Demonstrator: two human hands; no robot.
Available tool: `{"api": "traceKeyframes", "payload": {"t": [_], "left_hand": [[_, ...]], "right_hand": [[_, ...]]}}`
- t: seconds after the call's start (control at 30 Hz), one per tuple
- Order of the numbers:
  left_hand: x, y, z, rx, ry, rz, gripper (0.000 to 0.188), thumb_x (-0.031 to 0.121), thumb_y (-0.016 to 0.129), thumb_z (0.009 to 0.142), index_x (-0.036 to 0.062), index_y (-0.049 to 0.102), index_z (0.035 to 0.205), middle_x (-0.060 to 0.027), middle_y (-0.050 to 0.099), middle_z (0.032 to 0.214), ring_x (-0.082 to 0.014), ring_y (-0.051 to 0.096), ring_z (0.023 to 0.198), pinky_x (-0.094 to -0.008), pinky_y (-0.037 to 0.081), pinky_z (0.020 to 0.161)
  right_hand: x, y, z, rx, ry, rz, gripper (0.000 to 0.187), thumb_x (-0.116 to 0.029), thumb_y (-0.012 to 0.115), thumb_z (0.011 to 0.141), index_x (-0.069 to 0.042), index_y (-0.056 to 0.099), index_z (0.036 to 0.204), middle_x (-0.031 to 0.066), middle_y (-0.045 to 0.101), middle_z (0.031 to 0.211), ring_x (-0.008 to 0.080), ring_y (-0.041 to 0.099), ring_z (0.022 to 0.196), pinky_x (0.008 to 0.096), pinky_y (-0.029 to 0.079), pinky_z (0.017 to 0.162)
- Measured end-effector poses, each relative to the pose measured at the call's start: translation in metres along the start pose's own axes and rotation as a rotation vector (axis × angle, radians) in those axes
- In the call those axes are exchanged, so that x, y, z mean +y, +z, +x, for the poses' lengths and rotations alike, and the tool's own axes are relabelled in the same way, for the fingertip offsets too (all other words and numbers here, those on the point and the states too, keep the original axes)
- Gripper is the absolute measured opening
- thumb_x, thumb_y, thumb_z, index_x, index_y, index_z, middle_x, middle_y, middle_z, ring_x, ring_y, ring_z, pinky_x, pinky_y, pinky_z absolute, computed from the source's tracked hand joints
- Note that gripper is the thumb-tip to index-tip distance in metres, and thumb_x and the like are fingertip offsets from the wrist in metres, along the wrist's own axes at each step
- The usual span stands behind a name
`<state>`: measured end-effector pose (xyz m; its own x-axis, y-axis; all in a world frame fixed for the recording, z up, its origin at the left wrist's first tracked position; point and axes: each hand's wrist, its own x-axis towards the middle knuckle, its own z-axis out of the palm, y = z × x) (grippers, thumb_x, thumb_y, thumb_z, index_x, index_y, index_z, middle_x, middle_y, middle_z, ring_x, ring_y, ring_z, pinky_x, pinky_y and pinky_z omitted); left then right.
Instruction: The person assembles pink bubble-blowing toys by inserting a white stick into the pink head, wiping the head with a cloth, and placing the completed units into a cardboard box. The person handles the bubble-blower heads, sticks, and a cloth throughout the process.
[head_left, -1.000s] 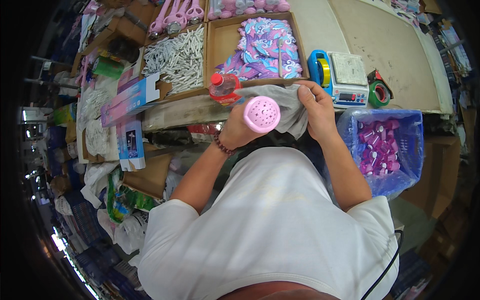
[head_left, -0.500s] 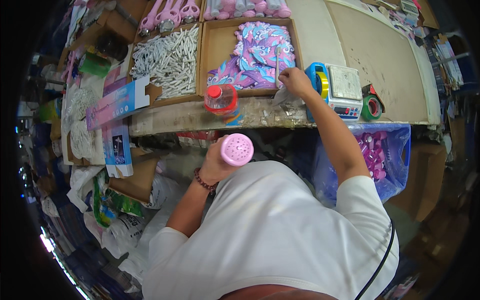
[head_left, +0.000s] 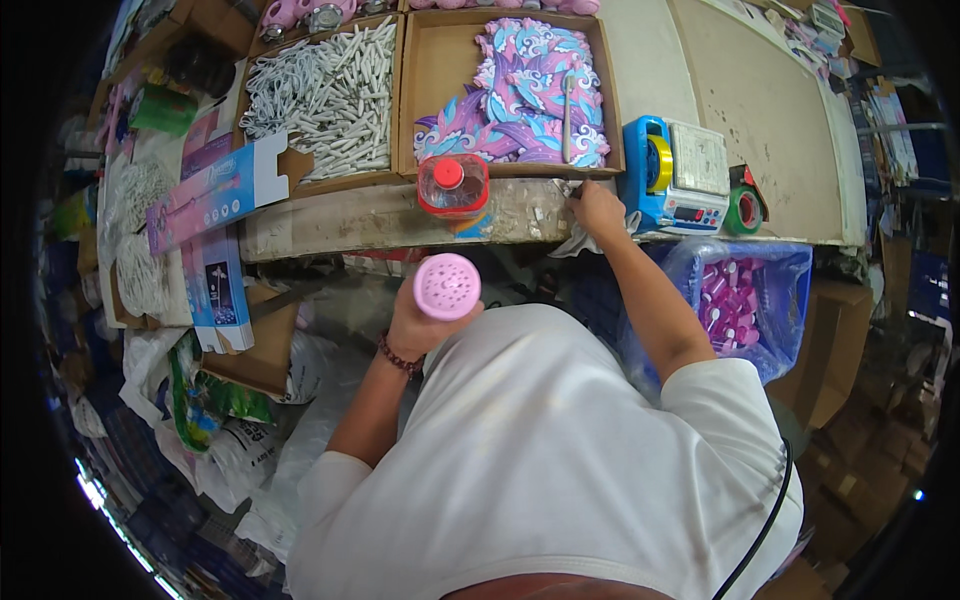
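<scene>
My left hand (head_left: pixel 420 322) is wrapped round a pink piece (head_left: pixel 447 286) with a round top dotted with small holes; its lower part is hidden by the hand. At the table's front edge my right hand (head_left: pixel 602 212) is closed on a crumpled greyish-white cloth (head_left: pixel 583 240), which hangs over the edge. Just beyond it, a thin grey-white stick-like tool (head_left: pixel 568 120) lies on a stack of pink, blue and purple wave-patterned pieces (head_left: pixel 520 95) in a cardboard tray (head_left: pixel 436 60). A clear bottle with a red cap (head_left: pixel 450 180) stands between my hands on the table.
A tray of white sticks and looped cords (head_left: pixel 345 95) is at the far left, beside printed cartons (head_left: pixel 222 195). Right of my right hand are a blue tape dispenser (head_left: pixel 645 185), a scale (head_left: pixel 697 165) and green tape (head_left: pixel 745 210). Below sits a blue bin (head_left: pixel 790 290) of pink pieces.
My right hand has come back from the tool's near end to the table edge, with the cloth in it. My left hand still holds the pink piece. The view has shifted slightly.
</scene>
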<state>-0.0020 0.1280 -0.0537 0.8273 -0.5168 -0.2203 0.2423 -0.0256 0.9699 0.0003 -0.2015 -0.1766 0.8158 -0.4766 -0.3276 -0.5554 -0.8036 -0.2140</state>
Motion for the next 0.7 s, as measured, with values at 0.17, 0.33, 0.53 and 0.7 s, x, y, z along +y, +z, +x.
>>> {"api": "traceKeyframes", "payload": {"t": [0.17, 0.33, 0.53, 0.7], "left_hand": [[0.008, 0.01, 0.024, -0.173, 0.166, 0.11, 0.043, 0.004, 0.082, 0.067, 0.001, 0.06, 0.104, -0.0049, 0.065, 0.097, -0.0118, 0.061, 0.086, -0.0287, 0.051, 0.081], [0.008, 0.026, 0.039, -0.157, 0.115, 0.051, 0.047, 0.007, 0.082, 0.068, 0.0014, 0.058, 0.108, -0.0045, 0.064, 0.097, -0.0128, 0.061, 0.087, -0.0298, 0.05, 0.081], [0.026, 0.052, 0.048, -0.152, 0.15, 0.038, 0.054, 0.012, 0.085, 0.067, 0.0021, 0.057, 0.111, -0.0052, 0.063, 0.099, -0.0143, 0.061, 0.092, -0.0296, 0.05, 0.083], [0.027, 0.067, 0.049, -0.174, 0.197, 0.092, 0.048, 0.013, 0.086, 0.067, 0.0017, 0.059, 0.105, -0.0054, 0.066, 0.095, -0.0138, 0.063, 0.086, -0.0289, 0.051, 0.078]], "right_hand": [[0.016, -0.011, 0.002, -0.248, 0.072, 0.262, 0.031, -0.025, 0.076, 0.074, -0.001, 0.067, 0.09, 0.0128, 0.068, 0.082, 0.0239, 0.066, 0.077, 0.0357, 0.051, 0.07], [0.028, -0.013, -0.007, 0.028, 0.049, 0.93, 0.023, -0.018, 0.074, 0.08, 0.002, 0.065, 0.086, 0.0041, 0.064, 0.076, 0.0111, 0.057, 0.07, 0.0272, 0.047, 0.065], [0.022, -0.031, -0.043, -0.258, 0.244, 1.287, 0.013, -0.015, 0.064, 0.088, -0.003, 0.065, 0.093, -0.0002, 0.06, 0.079, 0.0087, 0.054, 0.076, 0.0241, 0.043, 0.071], [-0.007, -0.111, -0.094, -0.266, -0.193, 1.227, 0.015, -0.011, 0.058, 0.089, 0.001, 0.064, 0.094, 0.0011, 0.061, 0.077, 0.0072, 0.053, 0.072, 0.0239, 0.043, 0.067]]}}
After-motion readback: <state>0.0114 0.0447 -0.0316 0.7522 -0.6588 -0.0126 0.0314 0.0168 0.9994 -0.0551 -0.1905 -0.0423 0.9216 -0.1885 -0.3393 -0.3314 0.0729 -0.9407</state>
